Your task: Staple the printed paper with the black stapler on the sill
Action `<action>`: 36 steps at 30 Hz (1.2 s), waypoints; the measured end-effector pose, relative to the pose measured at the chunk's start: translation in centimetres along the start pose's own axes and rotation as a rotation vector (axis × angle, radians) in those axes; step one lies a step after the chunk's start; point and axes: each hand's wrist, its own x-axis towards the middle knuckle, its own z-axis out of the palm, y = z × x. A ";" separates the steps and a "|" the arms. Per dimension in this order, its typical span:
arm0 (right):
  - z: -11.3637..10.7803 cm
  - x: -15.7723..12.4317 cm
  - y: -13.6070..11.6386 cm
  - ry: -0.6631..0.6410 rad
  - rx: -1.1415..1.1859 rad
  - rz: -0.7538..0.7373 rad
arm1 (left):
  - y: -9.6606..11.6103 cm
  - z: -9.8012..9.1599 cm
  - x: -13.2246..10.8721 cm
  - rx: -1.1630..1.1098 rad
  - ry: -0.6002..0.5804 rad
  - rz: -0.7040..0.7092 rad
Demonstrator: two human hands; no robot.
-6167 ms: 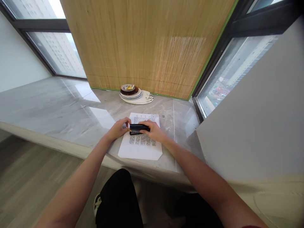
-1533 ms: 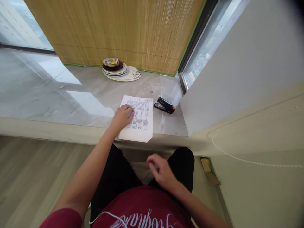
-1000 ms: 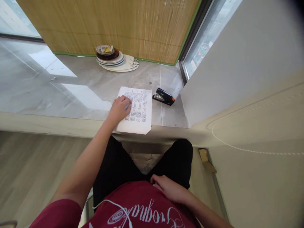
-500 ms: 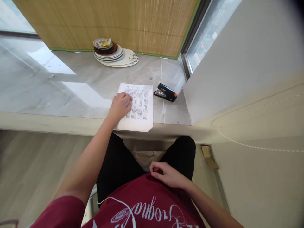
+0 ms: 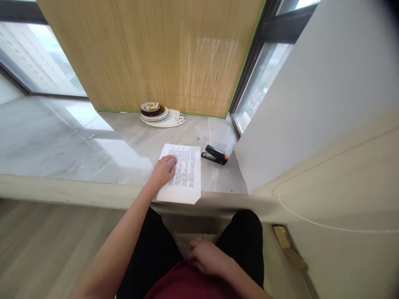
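My left hand (image 5: 165, 169) rests on a printed sheet of paper (image 5: 183, 193), its fingers spread slightly and bent over the left part of the text. A small bluish-grey patch shows between thumb and fingers; I cannot tell whether it is shadow or an object. The paper lies on the window ledge and its near edge reaches the ledge's front. Just right of the sheet lies a black stapler (image 5: 215, 155) with an orange end, untouched. Over my lap, my right hand (image 5: 207, 255) is curled loosely and blurred, with nothing visible in it.
A stack of plates (image 5: 156, 116) with a small yellow packet on top stands at the back of the ledge (image 5: 131, 139), before a bamboo blind (image 5: 149, 54). A wall (image 5: 289, 116) closes off the right side. Below it lies a cardboard piece (image 5: 288, 247) on the floor.
The view has tilted up, so the ledge and its things sit lower in the picture. My left hand stays on the paper. My right hand has shifted slightly over my lap.
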 end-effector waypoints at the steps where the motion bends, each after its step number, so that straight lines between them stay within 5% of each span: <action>1: -2.4 0.0 -0.7 0.144 0.039 -0.025 | 0.0 0.0 0.0 -0.002 -0.031 0.005; 4: -10.1 0.0 -1.4 0.674 0.023 -0.095 | 0.6 -0.6 -0.2 0.044 -0.147 0.005; 7: -16.9 1.4 1.1 1.144 -0.194 -0.072 | 1.8 -2.1 0.0 0.142 -0.238 0.016; 8: -18.7 2.3 2.4 1.212 -0.254 -0.034 | 2.2 -2.7 0.2 0.175 -0.269 0.022; 11: -22.8 5.7 6.7 1.233 -0.374 0.160 | 3.0 -4.2 1.0 0.219 -0.381 0.033; 14: -24.7 8.9 9.6 1.113 -0.345 0.238 | 3.1 -4.6 1.8 0.175 -0.471 0.032; 22: -25.0 11.1 11.7 1.017 -0.255 0.020 | 2.8 -3.8 2.4 0.146 -0.537 0.007; 29: -25.2 11.8 12.9 1.019 -0.290 -0.022 | 1.1 -2.2 4.7 0.101 -0.328 0.220; 36: -26.2 13.0 14.5 1.026 -0.323 -0.054 | -0.9 -0.3 6.6 0.071 -0.384 0.360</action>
